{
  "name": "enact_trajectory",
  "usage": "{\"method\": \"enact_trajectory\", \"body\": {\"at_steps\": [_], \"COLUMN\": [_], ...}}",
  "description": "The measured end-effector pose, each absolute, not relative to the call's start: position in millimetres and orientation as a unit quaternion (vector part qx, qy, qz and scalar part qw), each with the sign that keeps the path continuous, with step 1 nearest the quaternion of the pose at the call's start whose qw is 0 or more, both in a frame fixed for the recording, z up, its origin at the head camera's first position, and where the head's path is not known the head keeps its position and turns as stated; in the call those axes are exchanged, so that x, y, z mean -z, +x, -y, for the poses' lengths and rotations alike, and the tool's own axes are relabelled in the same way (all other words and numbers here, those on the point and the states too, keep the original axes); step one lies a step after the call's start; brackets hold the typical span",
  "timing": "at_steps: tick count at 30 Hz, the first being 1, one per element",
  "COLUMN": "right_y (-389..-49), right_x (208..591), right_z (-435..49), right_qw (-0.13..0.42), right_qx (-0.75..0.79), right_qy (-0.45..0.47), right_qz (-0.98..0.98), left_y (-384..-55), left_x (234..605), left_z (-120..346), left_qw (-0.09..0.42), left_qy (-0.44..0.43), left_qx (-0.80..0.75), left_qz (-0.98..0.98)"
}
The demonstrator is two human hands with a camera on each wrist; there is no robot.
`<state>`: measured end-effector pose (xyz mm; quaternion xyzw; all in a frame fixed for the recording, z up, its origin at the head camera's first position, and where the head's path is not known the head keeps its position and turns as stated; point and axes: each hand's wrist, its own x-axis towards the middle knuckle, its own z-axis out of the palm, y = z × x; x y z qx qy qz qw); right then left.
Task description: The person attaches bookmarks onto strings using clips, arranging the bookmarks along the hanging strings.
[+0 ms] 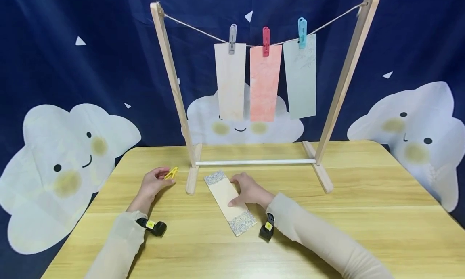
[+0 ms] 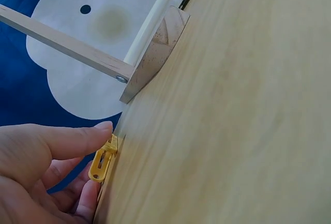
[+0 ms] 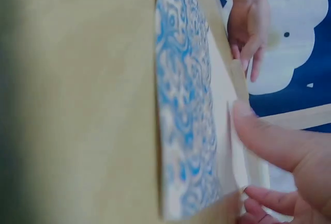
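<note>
In the head view my left hand (image 1: 154, 185) pinches a small yellow clothespin (image 1: 172, 173) at the table's left. The left wrist view shows the thumb over that clothespin (image 2: 103, 162), fingers below it. A cream paper card (image 1: 223, 192) with blue patterned ends lies slanted on the table. My right hand (image 1: 248, 190) is at the card's right edge, thumb over the cream middle and index finger just beyond the edge. Thumb and fingers stand apart in the right wrist view, beside the card's blue-patterned end (image 3: 183, 94); blur there hides the exact contact.
Behind the hands stands a wooden rack (image 1: 346, 81) with a white crossbar (image 1: 254, 162) and a string. Grey, red and blue clothespins hold a cream card (image 1: 230, 81), a coral card (image 1: 265, 85) and a grey-green card (image 1: 301, 79) on it. A cloud-patterned blue cloth (image 1: 109, 69) hangs behind.
</note>
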<state>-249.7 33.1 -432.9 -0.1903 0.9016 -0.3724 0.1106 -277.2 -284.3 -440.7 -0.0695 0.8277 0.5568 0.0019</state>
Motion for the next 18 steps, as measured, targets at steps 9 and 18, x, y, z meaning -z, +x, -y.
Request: {"method": "enact_trajectory", "body": {"at_steps": [9, 18], "right_y": [-252.3, -252.1], "right_x": [428.6, 427.4], "right_z": [-32.2, -33.0], "right_qw": [0.152, 0.159], "right_qx": [0.353, 0.337], "right_qy": [-0.145, -0.138], "right_qz": [-0.912, -0.918], "left_y": [-279.0, -279.9], "left_x": [442.4, 440.4], "left_z": [282.9, 279.2], "left_qw": [-0.011, -0.009], "left_qy": [-0.061, -0.08], "left_qx": [-0.499, -0.452], "left_qz": [-0.864, -0.888]}}
